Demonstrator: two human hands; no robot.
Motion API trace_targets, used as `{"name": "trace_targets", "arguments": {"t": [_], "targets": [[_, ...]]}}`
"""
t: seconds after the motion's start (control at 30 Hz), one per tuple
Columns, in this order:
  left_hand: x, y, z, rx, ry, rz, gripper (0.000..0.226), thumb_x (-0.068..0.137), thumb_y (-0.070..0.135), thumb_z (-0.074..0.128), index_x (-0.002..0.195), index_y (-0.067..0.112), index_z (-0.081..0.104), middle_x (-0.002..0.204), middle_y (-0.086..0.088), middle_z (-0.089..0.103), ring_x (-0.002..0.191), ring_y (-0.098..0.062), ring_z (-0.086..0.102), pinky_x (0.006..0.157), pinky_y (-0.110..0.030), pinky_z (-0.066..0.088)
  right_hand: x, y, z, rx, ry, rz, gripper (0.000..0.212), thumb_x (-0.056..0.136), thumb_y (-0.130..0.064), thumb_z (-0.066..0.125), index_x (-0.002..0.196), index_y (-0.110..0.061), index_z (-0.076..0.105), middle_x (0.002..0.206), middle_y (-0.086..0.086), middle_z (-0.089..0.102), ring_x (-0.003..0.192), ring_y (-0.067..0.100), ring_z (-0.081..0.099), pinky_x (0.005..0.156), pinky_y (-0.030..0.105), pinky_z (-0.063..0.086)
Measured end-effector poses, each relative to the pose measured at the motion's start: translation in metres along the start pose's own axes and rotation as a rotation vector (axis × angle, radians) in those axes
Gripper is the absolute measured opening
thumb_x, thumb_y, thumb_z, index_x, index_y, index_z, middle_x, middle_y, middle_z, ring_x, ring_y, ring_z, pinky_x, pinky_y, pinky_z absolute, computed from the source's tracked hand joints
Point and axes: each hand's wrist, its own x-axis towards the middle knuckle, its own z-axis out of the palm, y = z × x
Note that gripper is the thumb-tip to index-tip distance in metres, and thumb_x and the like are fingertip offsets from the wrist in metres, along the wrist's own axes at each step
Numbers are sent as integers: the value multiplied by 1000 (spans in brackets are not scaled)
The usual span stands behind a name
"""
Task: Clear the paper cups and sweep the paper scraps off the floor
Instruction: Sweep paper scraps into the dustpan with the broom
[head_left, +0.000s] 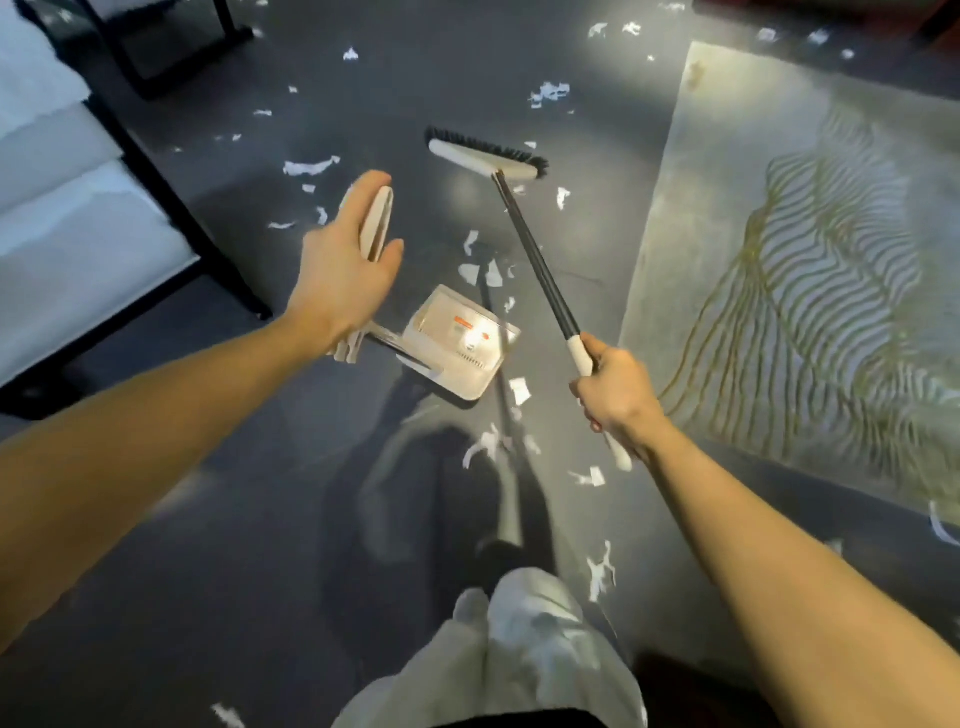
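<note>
Head view showed white paper scraps (310, 167) torn into ragged bits and strewn over the dark, smooth floor (249, 467), thickest between the dustpan and the broom head and down toward the person's feet. A pale plastic dustpan (457, 348) sat on the floor among them, its long handle rising to the left hand (343, 270), whose fingers lay straight and pressed together along the handle, thumb spread apart. The right hand (615, 395) had its fingers curled round the white grip of the broom (535, 260), whose black shaft slanted away to a pale head with black bristles. A pale rug (727, 218) with wavy gold lines edged the right side. A light cushioned seat (62, 208) on a black frame (171, 197) bounded the left. A grey trouser leg (519, 649) showed below.
</note>
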Motion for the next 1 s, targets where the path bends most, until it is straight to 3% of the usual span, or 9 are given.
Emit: {"name": "trace_targets", "arguments": {"t": [0.13, 0.4, 0.57, 0.63, 0.7, 0.77, 0.83, 0.93, 1.0], "targets": [[130, 1, 17, 46, -73, 28, 52, 95, 22, 56, 141, 34, 36, 114, -7, 61, 95, -22, 60, 90, -28, 46, 102, -38, -22, 19, -40, -9, 67, 82, 2, 50, 140, -31, 47, 83, 11, 63, 64, 31, 56, 46, 32, 49], [381, -23, 42, 83, -40, -11, 45, 96, 23, 51, 136, 38, 36, 104, -12, 61, 85, -28, 60, 78, -33, 47, 362, -186, -46, 16, -112, -160, 34, 86, -1, 48, 113, -21, 51, 78, 4, 56, 61, 23, 52, 43, 27, 41], [543, -61, 34, 82, 0, -86, 42, 95, 23, 50, 132, 40, 38, 100, -11, 60, 82, -27, 58, 73, -29, 43, 506, -264, -1, -26, -220, -62, 62, 93, -9, 46, 147, -30, 27, 128, 11, 54, 100, 36, 59, 59, 28, 40], [618, -83, 37, 71, 21, -65, 44, 94, 21, 51, 134, 35, 40, 98, -9, 61, 84, -30, 56, 76, -26, 42, 573, -303, 11, -9, -245, -41, 54, 92, -8, 45, 142, -28, 35, 118, 7, 56, 89, 29, 57, 54, 27, 41], [694, -106, 42, 33, 28, -30, 44, 94, 17, 52, 136, 29, 41, 90, 6, 60, 77, -22, 57, 71, -18, 41, 646, -351, 21, 85, -183, -28, 29, 90, -3, 42, 108, -23, 53, 90, -1, 56, 65, 18, 49, 42, 22, 37], [762, -124, 42, 33, 28, -42, 43, 95, 14, 52, 136, 21, 42, 84, 17, 54, 68, -11, 54, 60, -6, 37, 709, -398, 30, 120, -204, 24, 19, 90, -1, 39, 87, -18, 47, 71, -2, 46, 57, 14, 38, 38, 18, 28], [835, -139, 36, 37, 27, -46, 44, 95, 14, 53, 136, 21, 41, 90, 9, 57, 74, -21, 56, 60, -6, 38, 768, -442, 36, 107, -235, 39, 24, 93, 2, 38, 84, -19, 45, 68, -3, 43, 56, 12, 36, 34, 15, 27], [941, -160, 25, 86, 8, -50, 44, 95, 17, 52, 136, 28, 40, 99, -8, 62, 83, -34, 60, 71, -25, 44, 854, -491, 37, 71, -243, 58, 30, 92, 4, 39, 77, -21, 43, 66, 0, 41, 51, 14, 33, 30, 9, 21], [1012, -172, 20, 82, 14, -67, 43, 95, 18, 51, 136, 29, 40, 95, -6, 59, 81, -32, 58, 68, -24, 42, 913, -519, 38, 62, -231, 71, 18, 91, 1, 45, 90, -17, 46, 71, 4, 45, 48, 16, 39, 29, 10, 25]]}}
